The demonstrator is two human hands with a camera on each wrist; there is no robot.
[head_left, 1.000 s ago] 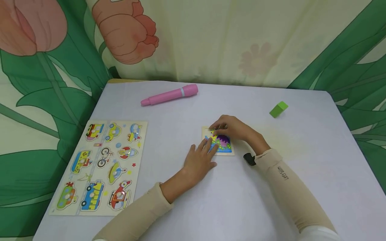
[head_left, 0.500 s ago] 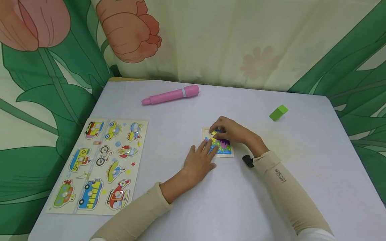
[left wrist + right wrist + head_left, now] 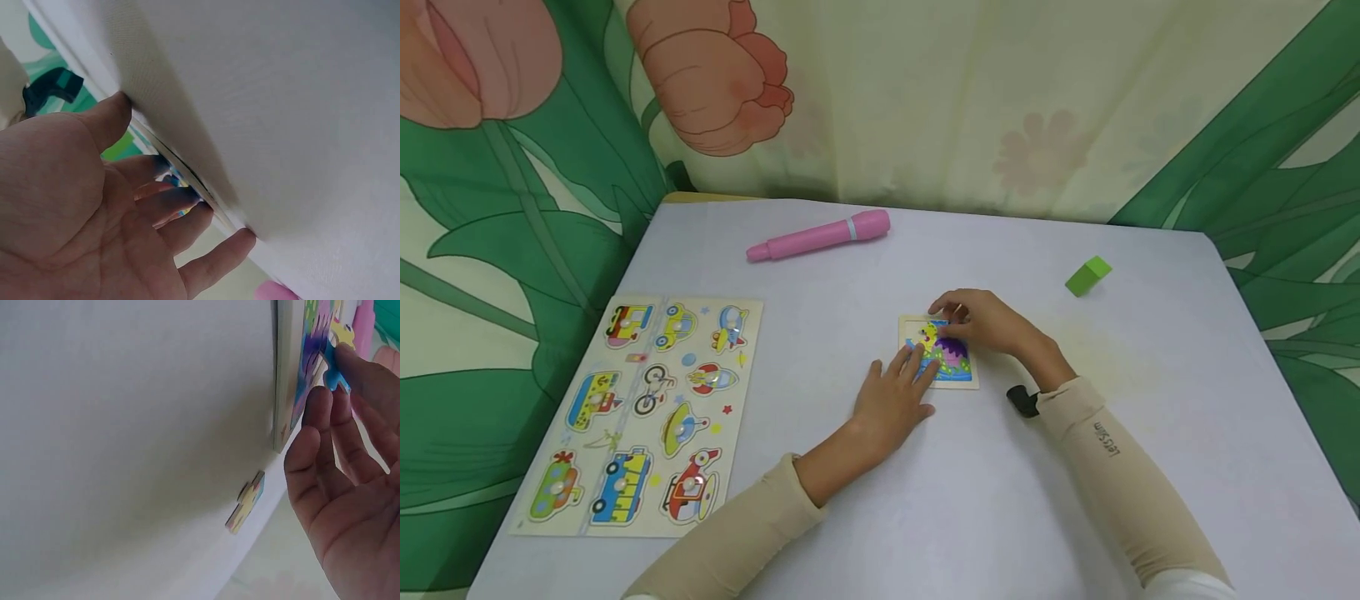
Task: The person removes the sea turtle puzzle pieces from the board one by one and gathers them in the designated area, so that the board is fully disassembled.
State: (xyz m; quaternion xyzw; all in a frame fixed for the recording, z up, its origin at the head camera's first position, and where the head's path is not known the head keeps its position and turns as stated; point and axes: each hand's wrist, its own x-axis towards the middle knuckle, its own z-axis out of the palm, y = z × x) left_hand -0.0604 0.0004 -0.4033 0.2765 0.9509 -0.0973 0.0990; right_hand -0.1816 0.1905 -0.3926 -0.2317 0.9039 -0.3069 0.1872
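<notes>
A small square jigsaw puzzle (image 3: 959,385) in a pale wooden frame lies in the middle of the table, with a yellow figure and a purple shape in its picture. My left hand (image 3: 891,406) rests its spread fingers on the puzzle's lower left; the left wrist view shows these fingertips along the board's edge. My right hand (image 3: 987,322) is over the upper right part. Between thumb and fingertips it pinches a blue and yellow puzzle piece (image 3: 334,367), tilted up over the picture. A loose puzzle piece (image 3: 247,504) lies on the table beside the frame, hidden in the head view.
To the left lies a large knob puzzle board (image 3: 647,433) of vehicles. A pink pen-shaped tube (image 3: 817,237) lies at the back, a green block (image 3: 1087,276) at the back right. A patterned curtain (image 3: 925,100) hangs behind the table.
My right hand has shifted a little to the right over the puzzle, showing more of the yellow figure. The left hand stays in place; the head view has moved slightly.
</notes>
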